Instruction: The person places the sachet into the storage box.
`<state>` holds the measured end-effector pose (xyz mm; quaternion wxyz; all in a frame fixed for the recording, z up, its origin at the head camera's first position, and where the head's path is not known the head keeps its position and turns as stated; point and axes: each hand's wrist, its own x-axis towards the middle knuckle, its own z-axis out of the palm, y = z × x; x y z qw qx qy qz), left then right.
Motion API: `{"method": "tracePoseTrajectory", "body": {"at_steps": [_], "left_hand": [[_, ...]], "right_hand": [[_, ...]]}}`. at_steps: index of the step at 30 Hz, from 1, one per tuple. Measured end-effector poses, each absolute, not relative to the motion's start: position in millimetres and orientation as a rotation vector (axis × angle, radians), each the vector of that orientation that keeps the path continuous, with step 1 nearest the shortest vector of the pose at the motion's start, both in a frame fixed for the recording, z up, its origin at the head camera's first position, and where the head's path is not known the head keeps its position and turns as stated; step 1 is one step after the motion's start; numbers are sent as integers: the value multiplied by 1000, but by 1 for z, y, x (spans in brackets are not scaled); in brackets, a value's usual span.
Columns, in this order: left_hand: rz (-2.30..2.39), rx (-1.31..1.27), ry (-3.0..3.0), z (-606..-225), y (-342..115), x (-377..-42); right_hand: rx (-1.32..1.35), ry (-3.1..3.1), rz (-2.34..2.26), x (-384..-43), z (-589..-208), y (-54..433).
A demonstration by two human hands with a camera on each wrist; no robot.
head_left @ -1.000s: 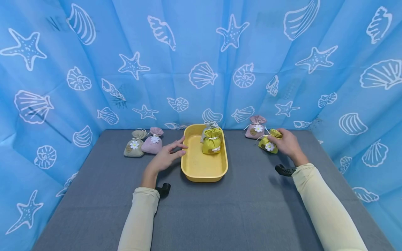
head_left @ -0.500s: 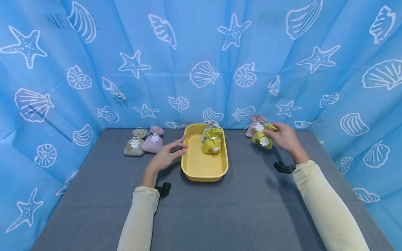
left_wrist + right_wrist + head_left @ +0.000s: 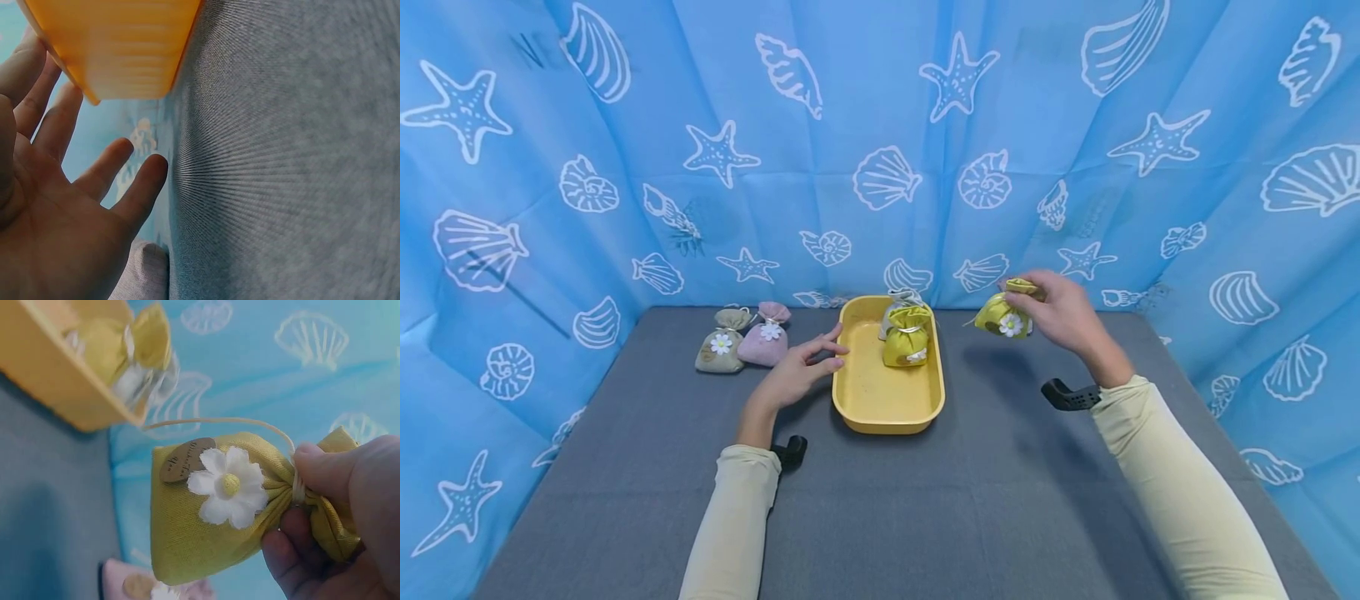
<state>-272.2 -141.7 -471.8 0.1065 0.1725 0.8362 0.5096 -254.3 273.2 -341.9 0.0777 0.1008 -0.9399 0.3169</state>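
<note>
My right hand point(image 3: 1063, 315) pinches a yellow-green drawstring pouch point(image 3: 212, 512) by its gathered neck, above the table. The pouch bears a white fabric daisy point(image 3: 230, 486) and a small brown tag. My left hand point(image 3: 800, 371) has its fingers spread, with fingertips right at the left rim of a yellow tray point(image 3: 880, 410). In the left wrist view that hand point(image 3: 69, 206) reaches up to the tray's edge. Inside the tray, another yellow-green pouch point(image 3: 906, 340) stands in front of a grey-white pouch point(image 3: 887, 323), which is partly hidden.
Left of the tray lie a beige pouch point(image 3: 718, 346) and a pink pouch point(image 3: 764, 343), each with a daisy. Another pink pouch point(image 3: 125, 581) lies below the held one, mostly hidden in the head view. A blue shell-print curtain point(image 3: 880, 233) borders the grey table point(image 3: 880, 517).
My right hand has raised the yellow-green pouch off the table and carried it left, now in front of the right-hand pink pouch. My left hand stays at the tray's rim.
</note>
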Motion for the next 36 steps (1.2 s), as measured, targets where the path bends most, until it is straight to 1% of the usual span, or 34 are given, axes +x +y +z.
{"method": "tracePoseTrajectory", "body": {"at_steps": [10, 16, 23, 36], "left_hand": [[1514, 504, 2455, -471, -142, -272], [1519, 514, 2454, -473, -143, -273], [1517, 524, 2453, -475, -143, -274], [1519, 532, 2458, -476, -144, -274]], "right_hand": [[503, -2722, 950, -244, -326, 237], [608, -2669, 985, -241, -324, 217], [754, -2657, 1065, -242, -330, 192], [840, -2719, 1078, -244, -358, 163]]}}
